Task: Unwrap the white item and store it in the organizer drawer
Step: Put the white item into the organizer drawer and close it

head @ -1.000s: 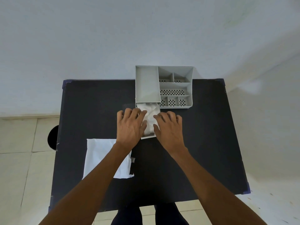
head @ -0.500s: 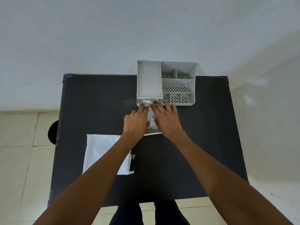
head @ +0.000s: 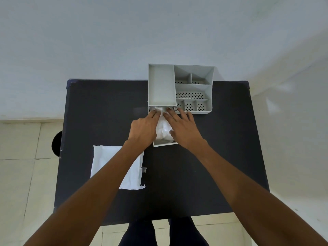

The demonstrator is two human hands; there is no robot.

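Note:
The white crumpled item [head: 163, 130] lies inside the pulled-out drawer [head: 165, 143] of the grey organizer [head: 161, 86] at the table's far middle. My left hand [head: 142, 129] rests flat on the item's left side, with its fingertips at the drawer's back end under the organizer. On the right side my right hand [head: 182, 129] lies the same way, fingers spread and pressing down. Neither hand grips anything. Most of the item is hidden by the hands.
A flat white wrapper [head: 104, 162] lies on the black table [head: 106, 103] at the near left, partly under my left forearm. The organizer's right half has several small perforated compartments [head: 190, 95]. A white wall stands behind the table, tiled floor around it.
Both hands slid forward over the item toward the organizer, fingertips now at the drawer's back end. The wrapper has not moved.

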